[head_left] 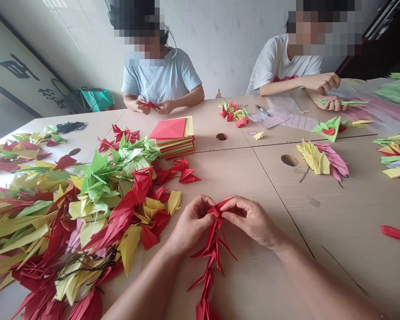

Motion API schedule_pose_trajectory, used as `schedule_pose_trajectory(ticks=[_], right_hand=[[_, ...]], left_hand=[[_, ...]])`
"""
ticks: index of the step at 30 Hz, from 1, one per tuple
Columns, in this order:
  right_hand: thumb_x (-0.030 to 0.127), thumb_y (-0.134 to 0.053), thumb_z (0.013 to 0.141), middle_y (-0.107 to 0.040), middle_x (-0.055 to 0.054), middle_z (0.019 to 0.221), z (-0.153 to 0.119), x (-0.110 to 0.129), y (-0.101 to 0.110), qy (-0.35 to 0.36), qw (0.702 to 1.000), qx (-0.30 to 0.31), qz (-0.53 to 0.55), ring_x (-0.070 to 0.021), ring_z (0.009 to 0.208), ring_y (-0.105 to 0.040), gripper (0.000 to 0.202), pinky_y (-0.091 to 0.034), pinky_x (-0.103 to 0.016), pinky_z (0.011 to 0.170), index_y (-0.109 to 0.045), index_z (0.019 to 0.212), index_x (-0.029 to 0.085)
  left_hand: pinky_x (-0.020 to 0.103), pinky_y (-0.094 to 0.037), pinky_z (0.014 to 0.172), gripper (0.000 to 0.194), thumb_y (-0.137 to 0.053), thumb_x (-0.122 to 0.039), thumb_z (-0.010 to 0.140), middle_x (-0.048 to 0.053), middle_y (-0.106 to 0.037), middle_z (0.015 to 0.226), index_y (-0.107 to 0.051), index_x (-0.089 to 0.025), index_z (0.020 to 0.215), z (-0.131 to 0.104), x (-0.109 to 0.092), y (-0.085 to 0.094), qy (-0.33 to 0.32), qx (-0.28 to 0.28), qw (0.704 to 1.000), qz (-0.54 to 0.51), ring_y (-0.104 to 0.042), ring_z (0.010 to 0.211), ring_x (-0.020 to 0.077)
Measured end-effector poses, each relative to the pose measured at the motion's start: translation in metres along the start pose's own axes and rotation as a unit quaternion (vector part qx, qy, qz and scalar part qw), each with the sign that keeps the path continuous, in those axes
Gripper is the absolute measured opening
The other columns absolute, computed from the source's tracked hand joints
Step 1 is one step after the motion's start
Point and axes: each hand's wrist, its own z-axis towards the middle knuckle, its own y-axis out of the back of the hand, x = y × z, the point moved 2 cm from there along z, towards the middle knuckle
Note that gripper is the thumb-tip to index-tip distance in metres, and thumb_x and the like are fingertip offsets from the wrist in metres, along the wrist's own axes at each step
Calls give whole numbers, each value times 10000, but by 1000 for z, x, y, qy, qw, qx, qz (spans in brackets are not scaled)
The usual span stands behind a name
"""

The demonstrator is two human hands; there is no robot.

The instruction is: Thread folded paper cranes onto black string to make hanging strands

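Note:
My left hand (196, 218) and my right hand (248, 218) meet near the middle of the table. Both pinch the topmost red folded paper crane (217, 210), thumbs and forefingers closed on its two sides. Below it a string of red paper cranes (214, 249) runs down between my forearms to the bottom edge of the view. Their pointed wings stick out to either side. The thread inside the string is mostly hidden. Left of my left hand lies a yellow folded paper piece (174, 202), apart from my fingers.
A large heap of folded paper cranes (100, 200) covers the left side. Beyond it stands a stack of square paper (173, 133). Two people sit opposite, handling folded paper. Yellow cranes (313, 158), a thin black thread (345, 271) and a red folded piece (396, 233) lie right.

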Motion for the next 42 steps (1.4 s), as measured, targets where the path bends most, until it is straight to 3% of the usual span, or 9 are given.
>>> schedule_pose_trajectory(ticks=[10,29,37,42], right_hand=[[276,-610,850,-611,-28,831,0,-2,-1,29,997,-28,-69,-146,773,-591,106,-488,-261,689,-674,809,202],[184,-580,853,-624,-29,812,-1,3,-4,84,984,-35,-153,-142,741,-597,87,-495,-254,662,-648,808,212],[210,-588,848,-629,-34,832,-2,-1,-2,58,987,-40,-143,-158,770,-615,87,-508,-267,681,-663,805,212],[213,-597,845,-622,-30,800,-1,0,-1,56,987,-43,-145,-153,742,-602,89,-493,-257,646,-661,782,211]], left_hand=[[205,-407,641,327,-796,-290,653,-31,-586,717,-540,-159,808,2,5,2,13,5,999,-46,-535,644,81],[205,-384,618,273,-760,-280,659,-35,-554,682,-540,-162,769,2,2,0,-5,-22,1000,7,-486,620,81],[227,-398,659,256,-731,-350,708,0,-572,748,-593,-158,808,1,-1,1,-19,3,999,50,-515,693,113],[224,-396,654,278,-755,-341,693,-2,-575,764,-566,-158,785,2,2,3,-6,21,1000,21,-515,690,107]])
